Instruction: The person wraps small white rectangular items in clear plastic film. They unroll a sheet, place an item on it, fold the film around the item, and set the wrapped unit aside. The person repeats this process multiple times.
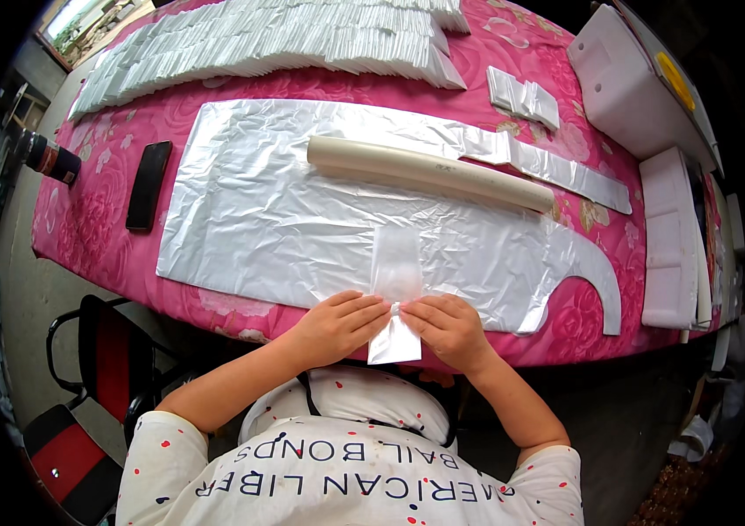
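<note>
Between my hands is a narrow folded white plastic bag [396,263], lying lengthwise toward me, with its near end hanging at the table edge. My left hand [343,326] pinches it from the left, fingers bent and pressed together. From the right, my right hand [445,329] pinches it at the same spot, the fingertips of both hands almost touching. Underneath is a flat, wrinkled pile of large white plastic bags [249,193] with long handle loops at the right. A beige tube [429,173] rests across the pile, beyond my hands.
A pink flowered cloth [96,215] covers the table. Rows of folded white bags [276,39] line the far side, with a small bundle [523,96] nearby. At left are a black phone [149,186] and a dark bottle [49,158]. White foam boxes [622,83] stand right; chairs [109,359] lower left.
</note>
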The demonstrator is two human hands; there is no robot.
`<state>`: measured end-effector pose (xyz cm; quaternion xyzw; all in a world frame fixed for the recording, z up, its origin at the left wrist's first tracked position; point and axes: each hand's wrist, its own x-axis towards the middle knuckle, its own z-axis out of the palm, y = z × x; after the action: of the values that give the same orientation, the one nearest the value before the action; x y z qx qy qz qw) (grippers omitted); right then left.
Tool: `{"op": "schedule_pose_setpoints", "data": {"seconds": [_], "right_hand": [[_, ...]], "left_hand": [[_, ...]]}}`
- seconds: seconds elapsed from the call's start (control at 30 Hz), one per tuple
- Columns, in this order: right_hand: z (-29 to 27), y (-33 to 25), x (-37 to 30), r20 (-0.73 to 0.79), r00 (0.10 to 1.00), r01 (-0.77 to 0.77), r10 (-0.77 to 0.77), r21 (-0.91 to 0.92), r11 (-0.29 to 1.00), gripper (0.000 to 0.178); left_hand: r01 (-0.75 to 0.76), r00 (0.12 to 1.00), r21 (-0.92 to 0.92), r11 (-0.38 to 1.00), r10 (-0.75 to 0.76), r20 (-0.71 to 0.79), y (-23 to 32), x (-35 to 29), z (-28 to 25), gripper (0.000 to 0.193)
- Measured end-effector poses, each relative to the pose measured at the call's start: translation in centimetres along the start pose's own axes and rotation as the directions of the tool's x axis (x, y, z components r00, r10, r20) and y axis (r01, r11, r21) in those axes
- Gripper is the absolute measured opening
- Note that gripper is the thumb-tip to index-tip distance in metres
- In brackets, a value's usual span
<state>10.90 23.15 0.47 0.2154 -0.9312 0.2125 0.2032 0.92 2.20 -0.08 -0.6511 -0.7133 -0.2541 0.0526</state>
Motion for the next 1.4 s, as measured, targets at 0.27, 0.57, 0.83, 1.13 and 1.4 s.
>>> {"op": "schedule_pose_setpoints", "data": {"seconds": [0.27,0.57,0.83,1.13,1.4], "right_hand": [[0.1,0.0,0.1,-0.026,0.995,-0.095,0.097,0.081,0.992,0.024],[-1.2,0.8,3.7,0.354,0.619,-0.783,0.702,0.35,0.514,0.018],[-0.8,2.3,5.5,0.488,0.477,-0.879,0.731,0.239,0.414,0.031],[-1.1,2.3,6.5,0.589,0.333,-0.943,0.736,0.223,0.247,0.031],[-1.2,2.3,6.4,0.578,0.338,-0.94,0.743,0.235,0.246,0.03]], "left_hand": [[0.054,0.998,-0.021,0.998,-0.054,-0.012,-0.1,0.0,0.3,0.034],[0.657,0.726,-0.469,0.59,-0.664,0.181,-0.2,2.6,-0.3,0.037],[0.789,0.558,-0.469,0.397,-0.783,0.276,-1.7,5.1,-1.0,0.065],[0.623,0.729,-0.411,0.666,-0.685,-0.005,-1.0,3.0,-0.1,0.063],[0.339,0.915,-0.232,0.912,-0.377,-0.145,0.8,0.7,-1.2,0.045]]}}
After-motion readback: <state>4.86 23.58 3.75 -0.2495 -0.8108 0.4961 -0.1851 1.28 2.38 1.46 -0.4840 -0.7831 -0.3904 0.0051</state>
